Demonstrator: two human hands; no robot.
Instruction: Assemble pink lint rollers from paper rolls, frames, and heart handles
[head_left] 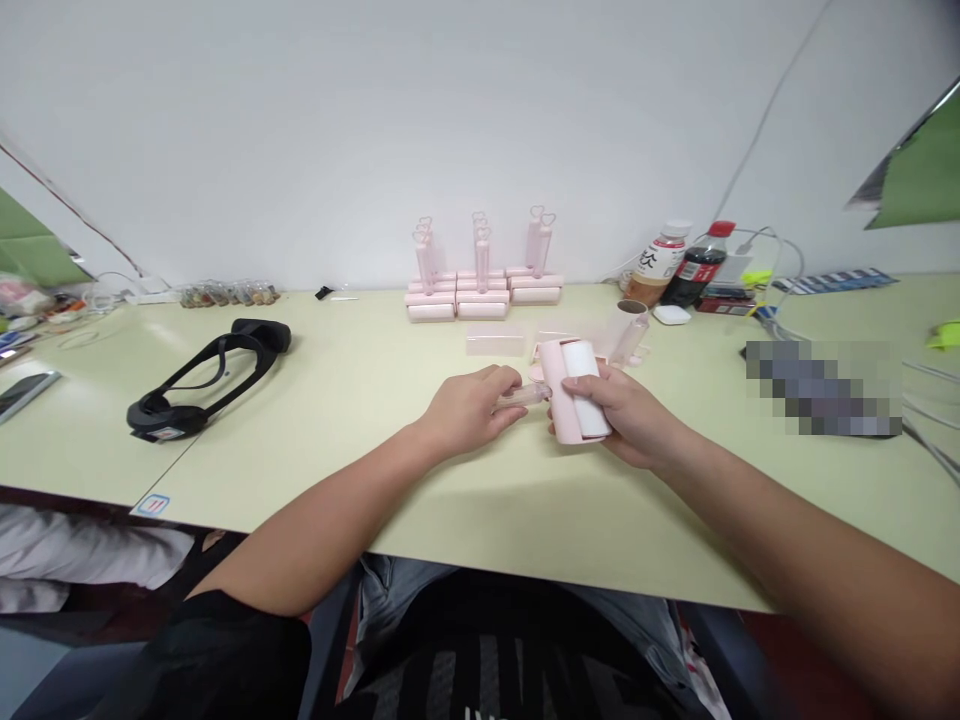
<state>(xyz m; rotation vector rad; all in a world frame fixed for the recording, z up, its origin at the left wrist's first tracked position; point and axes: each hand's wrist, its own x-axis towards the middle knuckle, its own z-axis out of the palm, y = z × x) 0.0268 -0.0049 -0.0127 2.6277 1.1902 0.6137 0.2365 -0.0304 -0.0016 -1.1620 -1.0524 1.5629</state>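
My right hand [626, 410] grips a pink lint roller head [574, 390] with a white paper roll in it, held just above the pale green table [360, 400]. My left hand [469, 405] is closed on the translucent pink handle [523, 396], whose end meets the side of the roller head. Both hands are at the middle of the table, close together. Behind them lie a clear plastic cover [495, 343] and a clear tube-shaped piece [628, 330].
Several finished pink rollers [480, 285] stand in rows by the back wall. Two drink bottles [679, 265] and cables sit at the back right. A black headset [206, 375] lies on the left, a phone [26, 390] at the far left edge.
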